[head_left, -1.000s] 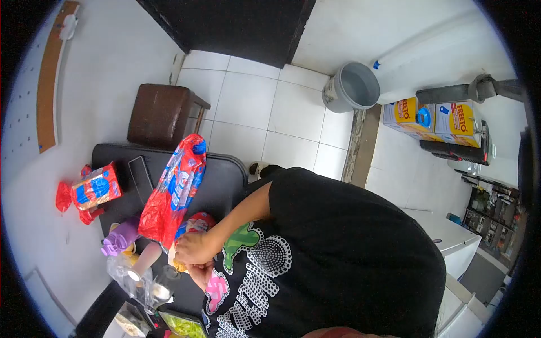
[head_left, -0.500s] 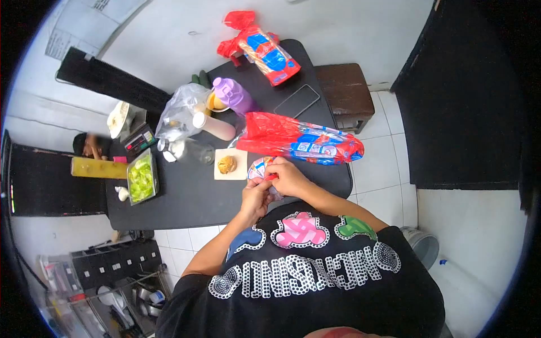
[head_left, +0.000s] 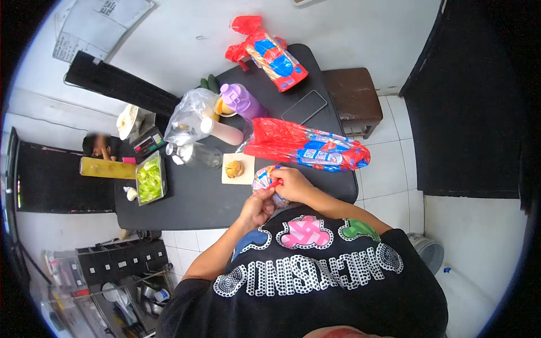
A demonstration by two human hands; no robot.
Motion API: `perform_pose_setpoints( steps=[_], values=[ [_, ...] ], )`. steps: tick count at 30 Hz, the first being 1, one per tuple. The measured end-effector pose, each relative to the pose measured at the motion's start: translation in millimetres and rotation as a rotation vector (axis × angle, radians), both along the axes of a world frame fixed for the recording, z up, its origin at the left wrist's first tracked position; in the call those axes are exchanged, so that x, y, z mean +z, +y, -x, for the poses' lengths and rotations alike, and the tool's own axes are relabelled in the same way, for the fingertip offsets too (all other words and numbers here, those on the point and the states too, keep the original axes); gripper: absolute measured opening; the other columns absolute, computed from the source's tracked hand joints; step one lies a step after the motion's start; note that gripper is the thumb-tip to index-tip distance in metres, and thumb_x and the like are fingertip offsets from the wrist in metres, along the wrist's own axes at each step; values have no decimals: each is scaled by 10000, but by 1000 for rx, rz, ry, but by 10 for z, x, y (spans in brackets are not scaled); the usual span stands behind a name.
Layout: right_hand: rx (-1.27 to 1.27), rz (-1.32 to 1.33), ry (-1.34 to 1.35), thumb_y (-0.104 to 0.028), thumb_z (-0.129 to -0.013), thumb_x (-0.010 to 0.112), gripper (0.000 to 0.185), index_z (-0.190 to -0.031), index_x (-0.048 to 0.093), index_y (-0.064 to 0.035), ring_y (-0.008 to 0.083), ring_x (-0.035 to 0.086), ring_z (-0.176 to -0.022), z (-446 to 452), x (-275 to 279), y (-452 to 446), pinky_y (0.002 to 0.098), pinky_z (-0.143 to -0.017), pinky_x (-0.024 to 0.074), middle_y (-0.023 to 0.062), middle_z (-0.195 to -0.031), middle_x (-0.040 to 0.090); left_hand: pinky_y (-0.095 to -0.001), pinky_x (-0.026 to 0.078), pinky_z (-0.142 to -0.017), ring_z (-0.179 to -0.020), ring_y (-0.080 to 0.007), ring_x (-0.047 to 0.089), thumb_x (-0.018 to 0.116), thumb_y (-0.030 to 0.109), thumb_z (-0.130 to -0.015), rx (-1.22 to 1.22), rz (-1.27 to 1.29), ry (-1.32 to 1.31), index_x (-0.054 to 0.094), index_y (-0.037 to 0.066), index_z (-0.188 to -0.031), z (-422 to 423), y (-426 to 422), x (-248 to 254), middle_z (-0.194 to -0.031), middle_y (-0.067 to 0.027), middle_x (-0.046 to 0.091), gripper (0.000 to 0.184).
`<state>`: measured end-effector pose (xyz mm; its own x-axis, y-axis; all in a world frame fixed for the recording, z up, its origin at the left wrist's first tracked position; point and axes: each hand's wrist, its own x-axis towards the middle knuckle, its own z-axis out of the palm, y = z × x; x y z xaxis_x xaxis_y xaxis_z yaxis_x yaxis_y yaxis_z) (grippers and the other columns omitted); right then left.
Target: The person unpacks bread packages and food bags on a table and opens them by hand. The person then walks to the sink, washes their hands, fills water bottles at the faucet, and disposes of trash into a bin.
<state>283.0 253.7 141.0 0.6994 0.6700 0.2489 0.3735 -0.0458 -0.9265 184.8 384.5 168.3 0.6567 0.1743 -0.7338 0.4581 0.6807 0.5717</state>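
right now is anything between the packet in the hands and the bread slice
Nothing visible: the round packet, held by the left hand and right hand, is close beside the bread slice.

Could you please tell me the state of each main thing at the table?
Printed packet: held by left hand and right hand; open or sealed, unclear.
Bread slice: flat, topped with a brown dollop.
Near red bag: lying down, contents unclear.
Far bread bag: bread inside.
Lettuce container: holding green leaves.
Purple bottle: lidded.
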Motion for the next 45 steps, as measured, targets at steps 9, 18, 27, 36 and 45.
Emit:
perform_pose_setpoints(
  steps=[9, 18, 27, 36, 45],
  values=[
    [112, 162, -213, -272, -576, 748, 553, -1098, 596, -169, 366, 495, -1026, -95, 78, -131, 446, -839, 421, 183, -1110, 472, -300, 408, -462, -494, -179, 499, 605, 20, -771, -269, -1120, -259, 365, 55, -925, -99, -90, 13, -628, -61, 512, 287],
    [263, -35, -393, -356, -597, 780, 683, -1185, 511, -137, 377, 444, -1157, -235, 937, -232, 463, -935, 393, 130, -1254, 412, -191, 372, -509, -592, -48, 439, 589, -79, -727, -145, -1234, -458, 329, 79, -948, -171, -63, 1222, -718, -2, 450, 376],
    [483, -219, -373, -324, -640, 787, 673, -1199, 498, -87, 303, 501, -1098, -605, 1408, -117, 395, -885, 444, 151, -1201, 451, -164, 311, -531, -598, -49, 369, 556, -71, -770, 14, -1255, -897, 323, 86, -949, -309, 373, 1912, -753, 10, 379, 333],
    [-239, -60, -92, -186, -768, 690, 399, -1120, 561, -49, 184, 568, -950, -2408, 1589, 255, 308, -788, 465, 92, -1054, 553, -186, 417, -559, -605, -45, 490, 642, 35, -778, 96, -1517, -1092, 395, 60, -868, -1771, 2026, 3322, -680, 12, 503, 263],
    [-732, 630, -398, -442, -624, 764, 872, -1356, 346, -220, 376, 378, -1209, -3468, 891, 1548, 547, -932, 339, 186, -1337, 353, -397, 479, -622, -662, -306, 605, 693, 165, -710, -339, -2038, -584, 447, 65, -1024, -3758, 3127, 2054, -691, -119, 587, 411]
  ],
)
